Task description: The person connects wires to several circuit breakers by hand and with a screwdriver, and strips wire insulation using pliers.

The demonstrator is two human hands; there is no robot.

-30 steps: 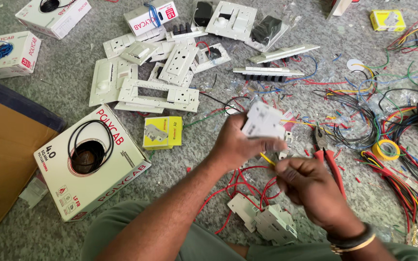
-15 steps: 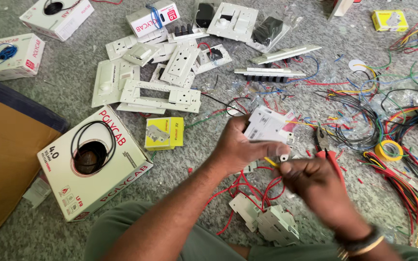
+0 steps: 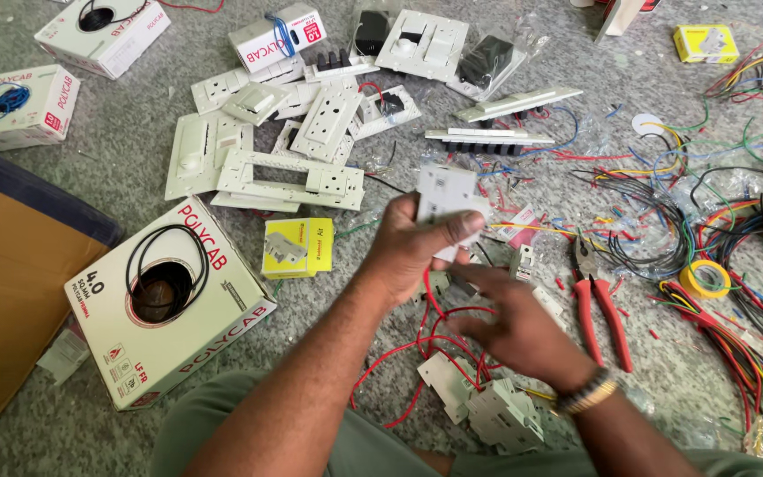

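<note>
My left hand [image 3: 412, 252] is raised over the floor and grips a small white switch module [image 3: 445, 196] by its lower edge. My right hand [image 3: 514, 327] sits lower and to the right, blurred, with fingers spread and pointing left above a tangle of red wires [image 3: 417, 353]. I see nothing in it. A beaded band is on its wrist. White breaker blocks [image 3: 496, 411] lie just below both hands.
Red-handled pliers [image 3: 602, 309] and a yellow tape roll [image 3: 704, 278] lie to the right beside heaps of coloured wire [image 3: 735, 230]. White switch plates [image 3: 293, 181] are scattered ahead. A small yellow box [image 3: 298, 247], a large white wire carton [image 3: 169, 300] and brown cardboard [image 3: 11, 265] are left.
My left hand has lifted and turned the white module upward. My right hand has dropped away from it toward the red wires, and the yellow tool tip seen earlier is out of sight.
</note>
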